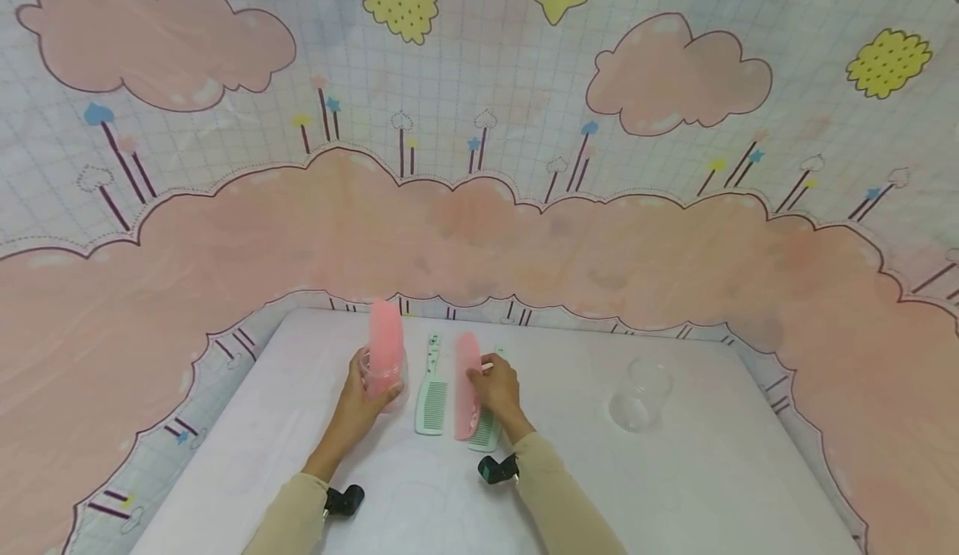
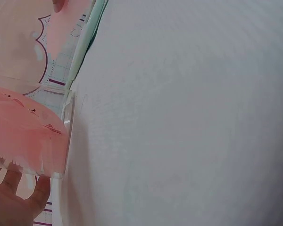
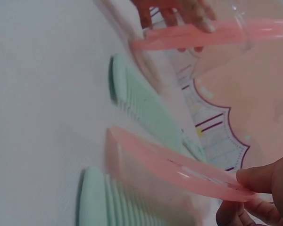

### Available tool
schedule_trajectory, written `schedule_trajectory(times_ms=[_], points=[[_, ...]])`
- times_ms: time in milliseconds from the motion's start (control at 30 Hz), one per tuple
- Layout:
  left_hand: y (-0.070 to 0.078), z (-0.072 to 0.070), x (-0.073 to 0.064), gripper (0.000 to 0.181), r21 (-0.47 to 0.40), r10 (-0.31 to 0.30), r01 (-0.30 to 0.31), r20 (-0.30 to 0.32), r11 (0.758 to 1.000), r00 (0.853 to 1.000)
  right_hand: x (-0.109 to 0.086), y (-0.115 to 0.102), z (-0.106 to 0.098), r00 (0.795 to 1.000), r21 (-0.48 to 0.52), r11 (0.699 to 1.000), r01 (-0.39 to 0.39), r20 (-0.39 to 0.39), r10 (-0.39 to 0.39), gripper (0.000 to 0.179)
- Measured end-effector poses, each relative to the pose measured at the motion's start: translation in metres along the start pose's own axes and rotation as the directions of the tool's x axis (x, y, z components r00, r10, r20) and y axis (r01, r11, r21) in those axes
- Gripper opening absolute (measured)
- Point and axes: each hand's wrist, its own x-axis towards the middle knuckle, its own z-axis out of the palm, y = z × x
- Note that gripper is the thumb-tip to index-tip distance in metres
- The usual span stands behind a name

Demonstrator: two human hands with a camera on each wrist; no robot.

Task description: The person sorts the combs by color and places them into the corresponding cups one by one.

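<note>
My left hand [image 1: 360,401] grips a clear cup [image 2: 69,113], fingers round one side and thumb round the other. A pink comb [image 1: 385,332] stands upright in this cup, its top well above the rim. My right hand [image 1: 499,384] pinches a second pink comb [image 1: 464,413] between thumb and fingers; in the right wrist view its far end tilts toward the table. Two mint-green combs lie flat nearby: one green comb [image 1: 431,405] sits between my hands, and the other green comb [image 1: 484,435] is partly hidden beneath my right hand and the pink comb.
Another clear cup [image 1: 633,409] is on the right side of the white table [image 1: 719,472]. A patterned cloth [image 1: 539,247] with pink clouds hangs behind the table and surrounds its edges. Black wrist cameras [image 1: 346,501] are strapped on both forearms.
</note>
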Motion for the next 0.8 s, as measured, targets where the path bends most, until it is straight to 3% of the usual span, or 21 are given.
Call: schedule_trajectory(times_ms=[233, 500, 800], points=[[0.000, 0.000, 0.001, 0.101, -0.001, -0.001, 0.001, 0.004, 1.000, 1.000, -0.004, -0.009, -0.008, 1.000, 0.072, 0.997, -0.001, -0.019, 0.002, 0.031], [-0.002, 0.000, 0.002, 0.100, 0.000, 0.005, -0.005, 0.003, 1.000, 1.000, -0.009, -0.022, -0.022, 0.996, 0.109, 0.992, 0.068, -0.069, -0.061, 0.028], [-0.001, -0.001, 0.000, 0.099, -0.002, -0.004, 0.004, 0.006, 1.000, 1.000, -0.020, -0.037, -0.039, 0.993, 0.173, 0.979, 0.103, -0.067, -0.093, 0.027]])
